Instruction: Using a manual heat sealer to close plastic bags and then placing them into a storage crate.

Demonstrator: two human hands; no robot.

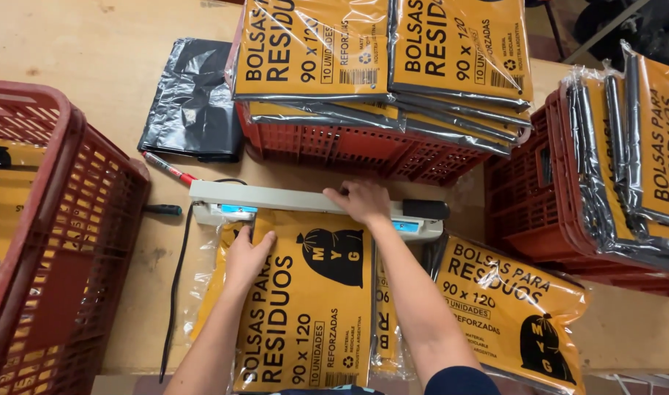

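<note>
Head view shows the yellow packet of black bags lying lengthwise toward the person, its top edge under the heat sealer bar, which runs crosswise on the desk. Left hand rests flat and open on the packet's upper corner; right hand, fingers curled, presses the bar.

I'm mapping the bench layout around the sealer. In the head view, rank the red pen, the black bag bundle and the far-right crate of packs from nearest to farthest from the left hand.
From the left hand:
1. Red pen, up and to its left.
2. Black bag bundle, farther up, behind the pen.
3. Far-right crate, across the bench past the right hand.
</note>
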